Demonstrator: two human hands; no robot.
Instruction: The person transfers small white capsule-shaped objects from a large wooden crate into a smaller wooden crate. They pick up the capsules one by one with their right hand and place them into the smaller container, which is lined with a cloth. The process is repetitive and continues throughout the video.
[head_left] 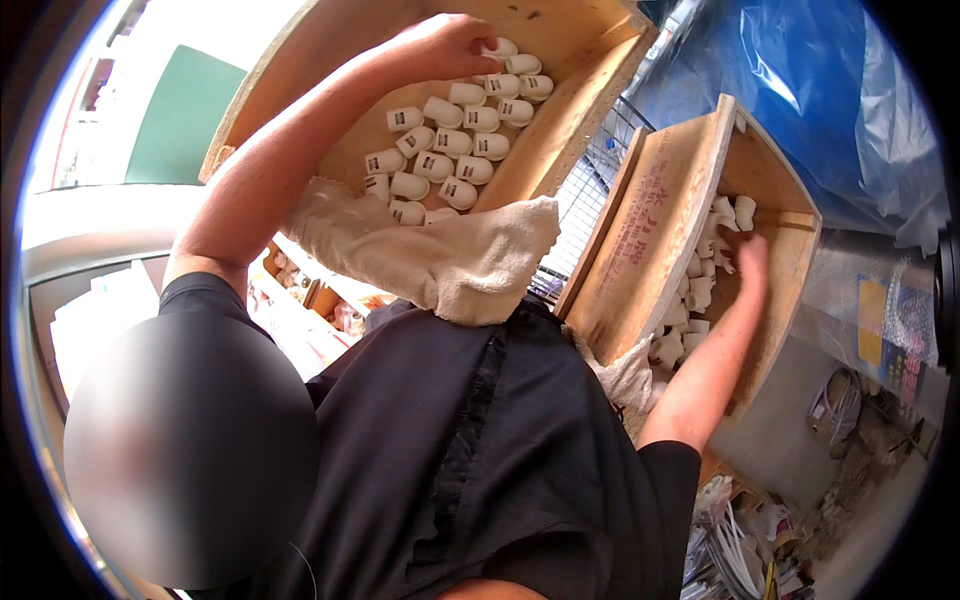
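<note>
A wooden box (590, 60) at the upper middle holds many small white dome-shaped pieces (433, 165), most with a dark printed patch, laid out in loose rows. My left hand (455, 45) reaches over its far end, fingers curled down onto a white dome-shaped piece (501, 48). To the right, a second wooden box (690, 200) contains a jumbled heap of plain white short tubular pieces (698, 292). My right hand (745, 258) is down in that heap, touching the pieces; its fingers are mostly hidden among them.
A beige cloth (440, 250) drapes over the first box's near edge, and another cloth (632, 375) lies at the second box's near end. Blue plastic sheeting (770, 80) hangs at the back right. A wire mesh (590, 180) stands between the boxes. Coiled cable (835, 405) lies at far right.
</note>
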